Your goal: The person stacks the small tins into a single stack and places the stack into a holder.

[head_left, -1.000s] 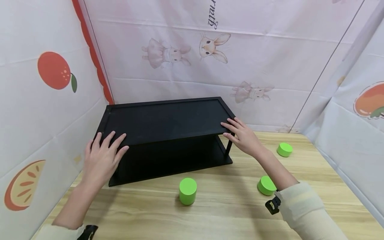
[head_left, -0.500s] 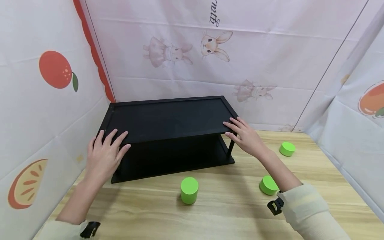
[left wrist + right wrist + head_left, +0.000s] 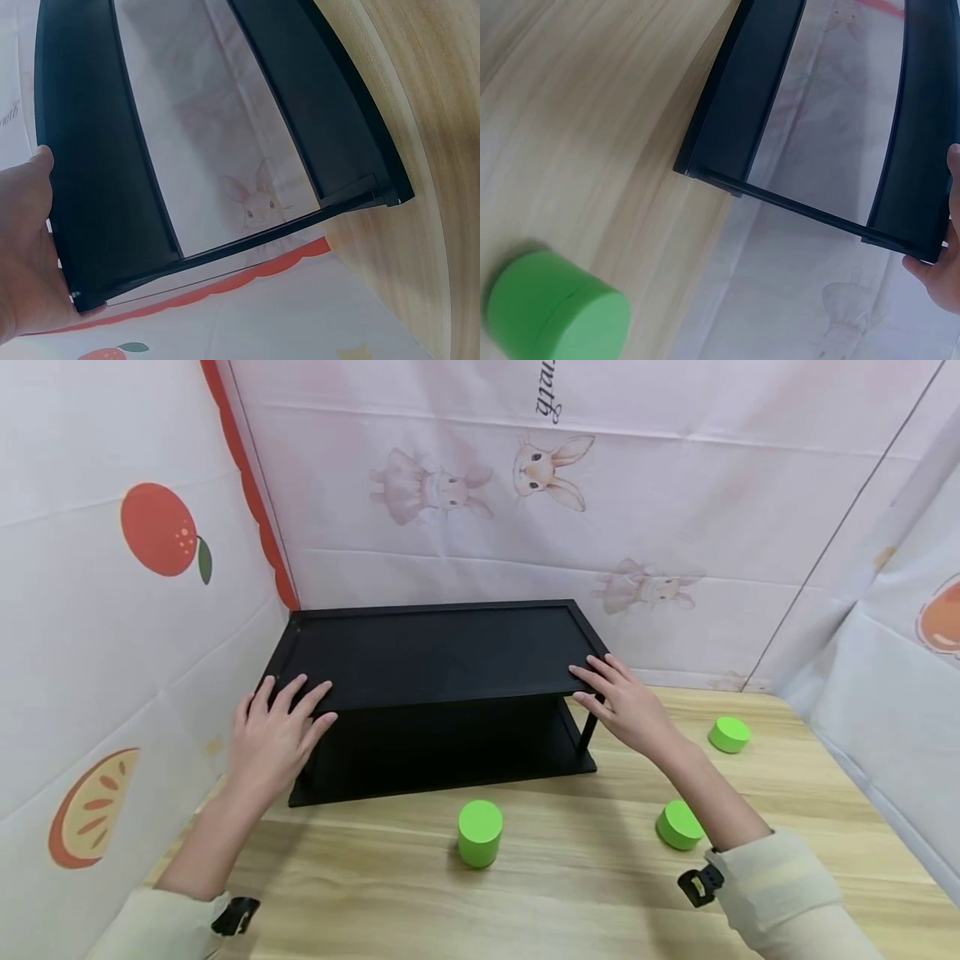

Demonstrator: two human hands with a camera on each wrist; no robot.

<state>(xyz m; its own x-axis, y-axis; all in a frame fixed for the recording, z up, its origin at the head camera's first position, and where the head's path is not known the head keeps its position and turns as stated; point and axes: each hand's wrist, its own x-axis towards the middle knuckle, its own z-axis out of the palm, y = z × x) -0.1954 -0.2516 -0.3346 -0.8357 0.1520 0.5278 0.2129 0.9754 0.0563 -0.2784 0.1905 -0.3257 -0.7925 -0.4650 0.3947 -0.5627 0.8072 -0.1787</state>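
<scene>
And there's the black shelf (image 3: pixel 442 656), right ahead of you on the wood table (image 3: pixel 558 893), close to the back cloth (image 3: pixel 750 527), its open front facing you, its lower board (image 3: pixel 450 768) showing beneath the top. Your left hand (image 3: pixel 273 739) is at the front left corner, fingers spread over the top, thumb at the front edge. Your right hand (image 3: pixel 628 706) matches it at the front right corner, fingers spread and almost straight, thumb at the edge above the thin post (image 3: pixel 588 733). How hard either hand presses, I cannot tell. Just in front of the shelf, a tall green cylinder (image 3: pixel 480 833) stands upright, between your forearms. Out to the right, a short green block (image 3: pixel 678 825) peeks from behind your right forearm, and a farther green block (image 3: pixel 729 735) sits beyond it. Black straps (image 3: pixel 236 916) show by both pale cuffs. Wider out, rabbits decorate the cloth behind; the left cloth (image 3: pixel 67 668) carries a red fruit (image 3: pixel 159 529) and an orange slice (image 3: pixel 93 808).
</scene>
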